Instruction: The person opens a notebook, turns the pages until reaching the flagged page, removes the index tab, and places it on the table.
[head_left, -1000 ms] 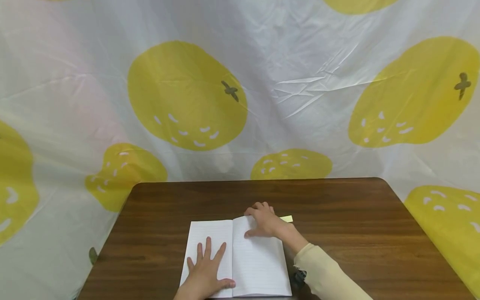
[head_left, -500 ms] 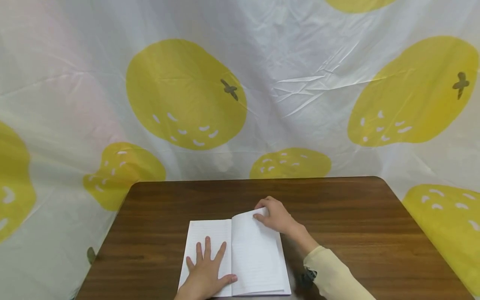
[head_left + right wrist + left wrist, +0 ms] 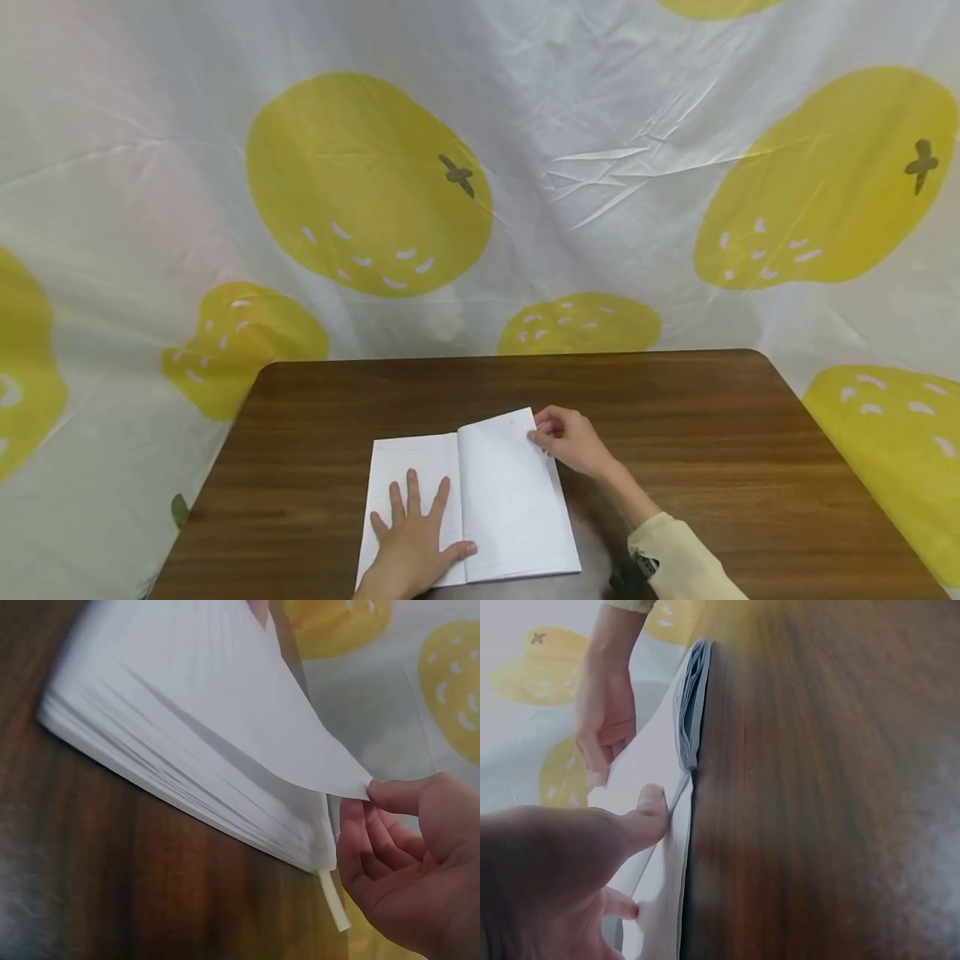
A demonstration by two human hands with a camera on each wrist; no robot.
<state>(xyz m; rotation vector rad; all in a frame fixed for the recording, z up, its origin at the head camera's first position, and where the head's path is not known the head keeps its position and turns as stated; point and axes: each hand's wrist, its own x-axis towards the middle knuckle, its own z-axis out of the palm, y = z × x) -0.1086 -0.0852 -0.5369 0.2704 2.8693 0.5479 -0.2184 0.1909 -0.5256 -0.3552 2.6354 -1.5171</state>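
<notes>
An open notebook (image 3: pixel 510 517) with lined white pages lies near the front of the table. My left hand (image 3: pixel 411 537) presses flat on its left page, fingers spread, the thumb reaching over the centre fold. At the top right corner my right hand (image 3: pixel 576 440) pinches a page (image 3: pixel 300 750) between thumb and fingers. That corner is lifted and the page bows up from the stack below, as the right wrist view shows. A pale yellow strip (image 3: pixel 334 900) sticks out from under the notebook's corner, just below the right hand.
The brown wood-grain table (image 3: pixel 690 433) extends around the notebook on both sides and behind it. A white curtain (image 3: pixel 600 167) with yellow fruit prints hangs behind the table. A dark watch-like device (image 3: pixel 637 571) sits by the right sleeve.
My right hand has gone from resting over the right page's top to pinching its corner, lifting it and drawing it to the right. The left hand stays on the left page.
</notes>
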